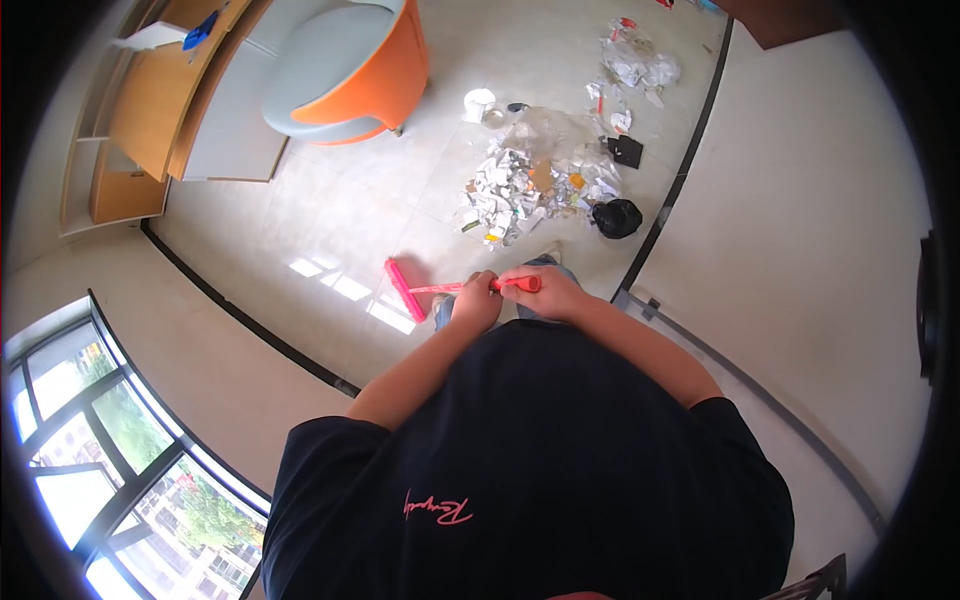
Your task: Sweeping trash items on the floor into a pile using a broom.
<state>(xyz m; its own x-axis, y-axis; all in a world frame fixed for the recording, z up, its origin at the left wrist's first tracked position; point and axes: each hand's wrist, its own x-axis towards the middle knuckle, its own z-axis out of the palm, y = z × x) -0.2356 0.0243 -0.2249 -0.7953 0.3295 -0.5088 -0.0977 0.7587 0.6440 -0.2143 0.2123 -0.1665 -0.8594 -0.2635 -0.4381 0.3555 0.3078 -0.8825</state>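
Note:
My left hand (478, 301) is wrapped around the red handle (442, 288) of a broom. Closer to the handle's end, my right hand (551, 291) grips the same stick, its tip poking out past my fingers. The broom's pink head (405, 291) is low over the tiled floor, left of my feet; whether it touches is hard to tell. A heap of torn paper and plastic scraps (510, 187) lies ahead of my feet. Beside its right edge sits a knotted black plastic bag (616, 218).
An orange and grey chair (360, 82) stands ahead left, by a wooden desk (150, 112). More crumpled plastic (637, 64) lies further off, near the right wall (810, 187). A white cup (478, 103) and a black flat piece (625, 151) border the heap. Windows (142, 457) are at left.

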